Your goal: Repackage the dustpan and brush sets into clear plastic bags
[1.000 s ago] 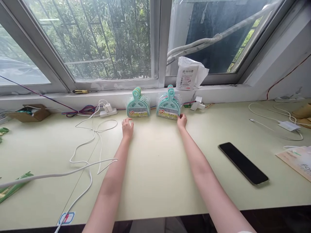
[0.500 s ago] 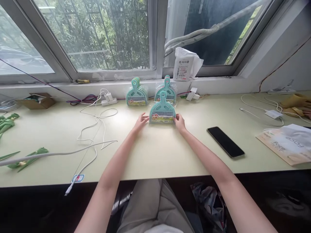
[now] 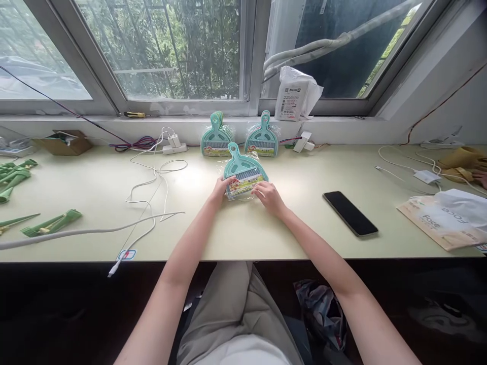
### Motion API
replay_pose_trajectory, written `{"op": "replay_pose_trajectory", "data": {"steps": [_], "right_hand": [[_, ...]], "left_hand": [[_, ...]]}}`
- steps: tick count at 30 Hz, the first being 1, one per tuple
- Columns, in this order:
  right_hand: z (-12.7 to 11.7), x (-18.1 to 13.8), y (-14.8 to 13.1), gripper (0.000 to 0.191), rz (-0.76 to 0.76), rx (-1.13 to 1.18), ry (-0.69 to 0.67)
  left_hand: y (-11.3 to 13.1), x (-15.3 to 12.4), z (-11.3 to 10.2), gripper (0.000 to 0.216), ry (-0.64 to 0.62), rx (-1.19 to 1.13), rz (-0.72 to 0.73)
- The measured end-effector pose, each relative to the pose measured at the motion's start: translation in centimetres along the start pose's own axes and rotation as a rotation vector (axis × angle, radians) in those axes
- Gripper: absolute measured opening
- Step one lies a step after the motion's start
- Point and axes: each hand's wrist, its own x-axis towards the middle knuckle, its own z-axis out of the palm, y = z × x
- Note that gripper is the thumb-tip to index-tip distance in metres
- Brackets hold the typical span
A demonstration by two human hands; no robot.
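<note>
A teal mini dustpan set (image 3: 242,172) in clear wrap lies tilted on the pale green table (image 3: 266,228), its handle pointing away and to the left. My left hand (image 3: 219,188) grips its lower left corner. My right hand (image 3: 268,195) rests on its lower right edge, fingers curled over the wrap. Behind it, two stacks of the same packs lean against the wall under the window: the left stack (image 3: 216,137) and the right stack (image 3: 262,138).
A black phone (image 3: 350,213) lies to the right. White cables (image 3: 152,197) and a power strip (image 3: 174,148) sprawl to the left, with green strips (image 3: 51,223) further left. A white bag (image 3: 297,95) sits on the sill; a paper packet (image 3: 445,223) is at far right.
One dustpan pack has come off the right stack and moved toward me, now tilted flat between both hands. The view pulled back from the table.
</note>
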Motion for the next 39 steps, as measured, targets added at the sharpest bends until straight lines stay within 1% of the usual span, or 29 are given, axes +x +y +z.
{"op": "replay_pose_trajectory", "data": {"steps": [2,4,7,11,13,15,17,19,21,23,26,27,30,31,35,39], "right_hand": [[0.3,-0.1,-0.5,0.038,0.000,-0.058,-0.044],[0.6,-0.1,-0.6,0.042,0.034,-0.034,-0.026],[0.8,0.1,0.0,0.049,0.155,0.182,0.029],[0.9,0.3,1.5,0.051,0.430,0.525,0.085],[1.0,0.4,2.2,0.047,0.518,0.663,0.139],[1.0,0.5,2.7,0.044,0.564,0.776,0.217],[0.8,0.6,3.1,0.044,0.594,0.839,0.285],[0.5,0.6,3.3,0.043,0.610,0.881,0.327],[0.2,0.6,3.4,0.042,0.636,0.940,0.357],[-0.2,0.6,3.4,0.041,0.683,1.010,0.351],[-0.6,0.5,3.4,0.040,0.731,1.068,0.301],[-0.6,0.4,3.3,0.041,0.727,1.076,0.291],[-0.9,0.4,3.1,0.043,0.710,1.088,0.282],[-1.0,0.4,3.0,0.043,0.711,1.086,0.278],[-1.5,0.5,2.8,0.043,0.711,1.070,0.234],[-1.8,0.6,2.7,0.048,0.697,1.074,0.199]], "left_hand": [[0.2,0.0,0.2,0.043,0.021,-0.012,0.020],[0.3,-0.1,0.3,0.043,0.035,-0.020,0.033],[0.5,-0.3,0.5,0.044,0.014,-0.033,0.032],[0.7,-0.8,0.9,0.046,-0.137,-0.059,0.008],[0.7,-1.0,0.9,0.046,-0.232,-0.062,-0.020],[0.6,-1.1,0.8,0.048,-0.314,-0.041,-0.065],[0.6,-1.2,0.6,0.052,-0.379,0.012,-0.098],[0.7,-1.2,0.4,0.054,-0.442,0.084,-0.103],[1.0,-1.2,0.3,0.049,-0.495,0.149,-0.088],[1.2,-1.2,0.2,0.042,-0.480,0.192,-0.063],[1.4,-1.1,-0.2,0.040,-0.378,0.212,-0.043],[1.4,-1.0,-0.4,0.041,-0.373,0.210,-0.059],[1.2,-0.5,-1.1,0.046,-0.424,0.181,-0.133],[1.1,-0.3,-1.4,0.046,-0.423,0.163,-0.148],[0.8,0.6,-2.1,0.043,-0.317,0.087,-0.164],[1.1,1.0,-2.6,0.041,-0.240,0.080,-0.134]]}}
